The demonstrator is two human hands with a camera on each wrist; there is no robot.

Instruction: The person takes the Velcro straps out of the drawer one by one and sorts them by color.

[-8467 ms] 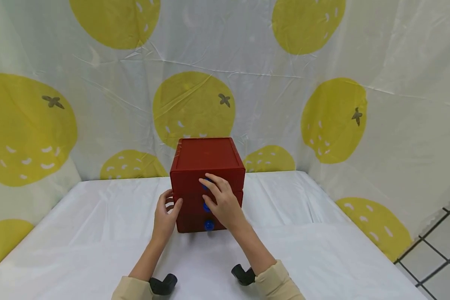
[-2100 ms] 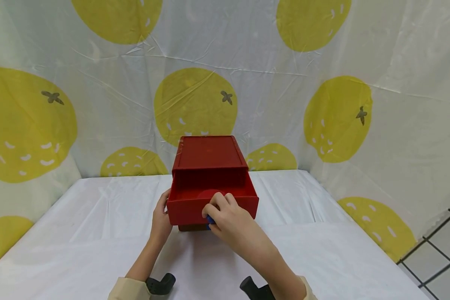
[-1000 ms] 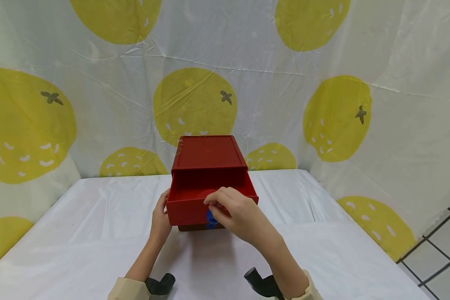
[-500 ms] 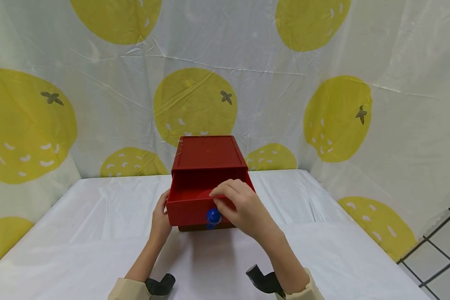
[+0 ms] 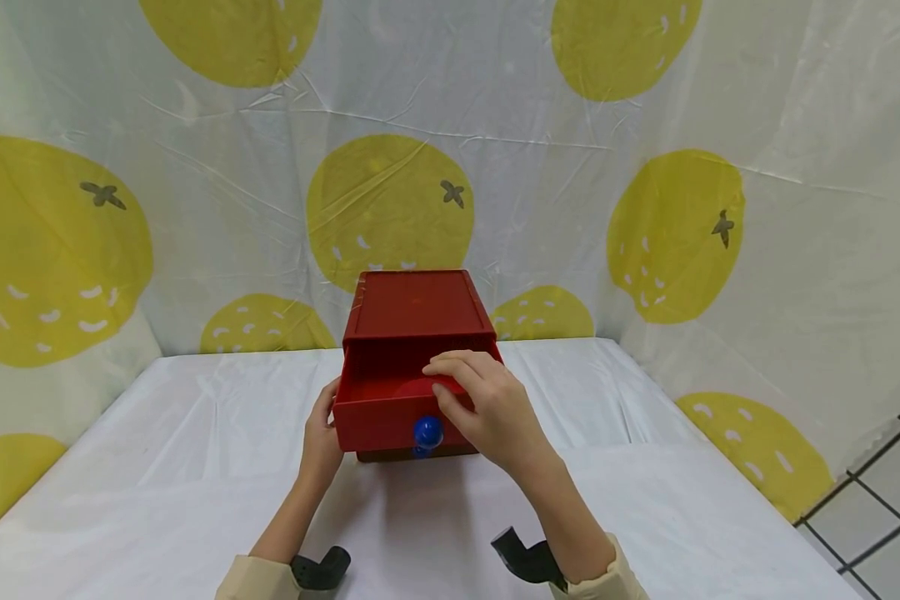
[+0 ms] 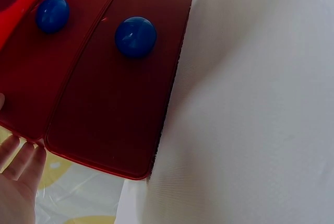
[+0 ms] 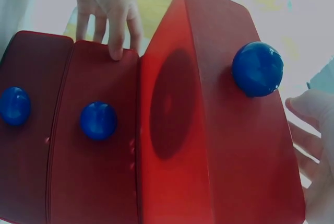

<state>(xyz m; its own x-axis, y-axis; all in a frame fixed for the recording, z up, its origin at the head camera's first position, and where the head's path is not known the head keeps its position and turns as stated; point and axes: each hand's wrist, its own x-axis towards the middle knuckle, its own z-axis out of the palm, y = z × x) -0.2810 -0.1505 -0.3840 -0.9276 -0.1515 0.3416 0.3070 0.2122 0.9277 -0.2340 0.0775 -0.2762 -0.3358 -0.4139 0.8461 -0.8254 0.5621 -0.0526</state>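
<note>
The right grip (image 5: pixel 492 408), thumb and gently curved fingers apart, hangs at the right front of the pulled-out top drawer (image 5: pixel 378 423), near its blue knob (image 5: pixel 428 432). The left grip (image 5: pixel 321 433), thumb parted from fingers, touches the left side of the red cabinet (image 5: pixel 420 304) on the white tabletop (image 5: pixel 217 467).

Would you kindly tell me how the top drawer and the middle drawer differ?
The top drawer is pulled out, while the middle drawer is closed. In the head view, you can see into the top drawer, but not into the middle drawer. Both are red with a round blue knob.
</note>
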